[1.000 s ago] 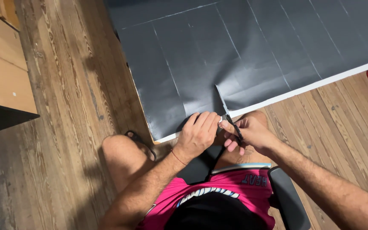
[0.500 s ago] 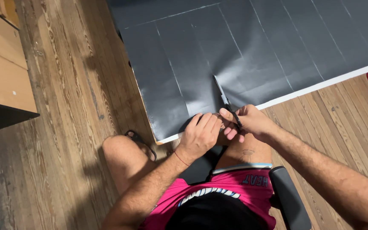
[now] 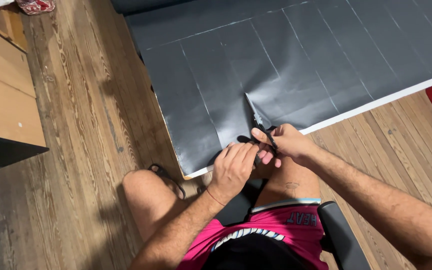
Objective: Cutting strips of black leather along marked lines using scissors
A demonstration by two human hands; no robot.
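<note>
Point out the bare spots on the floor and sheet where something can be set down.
Bare wood floor lies between the wooden cabinet and the dark sheet. The sheet's far half is bare too. It is crowded at the near edge, where the left hand and right hand work scissors.

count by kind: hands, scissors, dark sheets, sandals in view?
Hands: 2, left hand and right hand
Scissors: 1, in the right hand
Dark grey sheet: 1, partly cut
Sandal: 1, partly hidden by the knee
Total: 5
</note>
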